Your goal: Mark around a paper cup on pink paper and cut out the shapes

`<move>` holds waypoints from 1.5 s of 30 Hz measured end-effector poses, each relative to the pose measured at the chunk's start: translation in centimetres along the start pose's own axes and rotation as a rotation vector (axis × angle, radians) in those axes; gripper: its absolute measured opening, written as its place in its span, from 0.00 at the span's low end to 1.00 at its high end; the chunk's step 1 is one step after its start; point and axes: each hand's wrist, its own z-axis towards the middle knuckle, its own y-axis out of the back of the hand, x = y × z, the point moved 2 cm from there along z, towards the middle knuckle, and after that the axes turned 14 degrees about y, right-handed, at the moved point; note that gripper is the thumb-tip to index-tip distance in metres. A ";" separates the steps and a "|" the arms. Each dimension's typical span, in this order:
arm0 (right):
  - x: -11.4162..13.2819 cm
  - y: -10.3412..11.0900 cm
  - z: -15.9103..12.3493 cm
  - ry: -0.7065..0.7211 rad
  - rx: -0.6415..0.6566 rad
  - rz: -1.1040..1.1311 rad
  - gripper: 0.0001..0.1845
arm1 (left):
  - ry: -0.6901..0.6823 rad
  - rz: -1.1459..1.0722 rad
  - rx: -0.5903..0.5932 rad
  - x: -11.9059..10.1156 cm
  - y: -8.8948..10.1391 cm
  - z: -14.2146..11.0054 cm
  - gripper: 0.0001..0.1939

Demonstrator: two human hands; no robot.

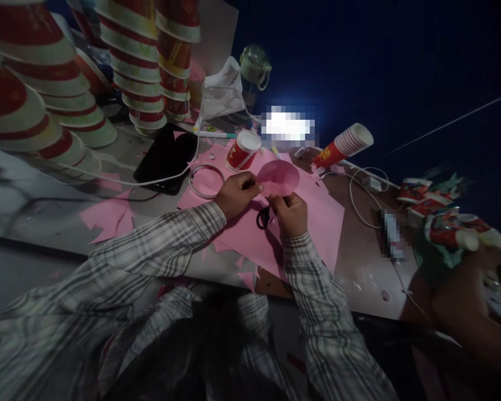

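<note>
Between my hands is a round piece of pink paper (279, 174), held up a little over larger pink sheets (323, 214). My left hand (239, 195) pinches its near left edge with thumb and finger. The near edge on the other side is gripped by my right hand (291, 213), whose fingers are closed. Black-handled scissors (263, 218) lie on the pink sheets just below the hands, their blades mostly hidden. A white ring (206, 196) rests left of my left hand. Behind it stands a small red and white paper cup (242, 151).
Tall stacks of red and white paper cups (136, 72) crowd the left. A dark phone or tablet (167, 159) lies before them, a white cable crossing it. Right are a tilted cup stack (344, 146), cables and another person's arm (471, 306). Pink scraps (111, 217) litter the table.
</note>
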 end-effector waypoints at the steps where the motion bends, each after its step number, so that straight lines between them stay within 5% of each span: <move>1: 0.1 0.0 0.0 0.006 0.019 0.017 0.16 | 0.004 0.005 -0.009 0.0 0.1 0.1 0.12; 5: 0.5 0.2 0.0 0.069 0.048 0.142 0.20 | 0.055 0.039 -0.008 0.3 0.3 0.3 0.14; 10: 0.6 0.1 0.0 0.088 0.023 0.040 0.20 | 0.104 0.027 0.022 0.1 0.2 0.4 0.14; 16: -0.2 1.0 0.8 0.102 -0.185 -0.122 0.16 | 0.110 0.030 0.075 -0.2 0.2 -0.1 0.09; 21: -0.3 3.2 3.2 0.209 -0.344 -0.270 0.12 | -0.169 0.097 -0.139 -0.4 1.2 0.2 0.12; 25: 1.3 3.3 7.3 0.478 -0.406 -0.525 0.07 | -0.363 0.112 -0.412 -0.6 3.0 1.5 0.11; 29: 2.4 0.4 12.0 0.649 -0.295 -0.690 0.12 | -0.267 0.224 -0.517 -0.3 4.6 3.1 0.31; 35: 1.6 -4.5 13.6 0.833 0.025 -0.809 0.03 | -0.167 0.361 -0.425 0.6 4.8 4.2 0.35; 45: 0.9 -4.2 12.1 1.010 0.255 -1.015 0.14 | -0.128 0.479 -0.362 0.6 4.7 4.7 0.40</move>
